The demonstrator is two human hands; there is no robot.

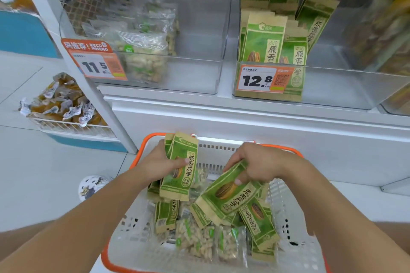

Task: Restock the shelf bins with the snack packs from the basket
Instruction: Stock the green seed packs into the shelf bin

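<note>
A white basket [295, 226] with an orange rim sits low in front of me, holding green seed packs and clear nut packs [199, 239]. My left hand [159, 164] grips a small stack of green seed packs [179, 168], held upright over the basket. My right hand [259, 162] grips another green seed pack [228, 195], tilted and partly lifted from the pile. Above, the clear right shelf bin [355, 86] holds upright green seed packs [266, 40] at its left side. The clear left shelf bin [195, 73] holds clear nut packs [144, 51].
Price tags reading 11.5 [95, 64] and 12.8 [264, 80] hang on the bin fronts. A white shelf ledge [244, 113] runs between bins and basket. A wire tray of wrapped snacks [64, 106] stands on the left. A patterned shoe [93, 186] rests on the floor.
</note>
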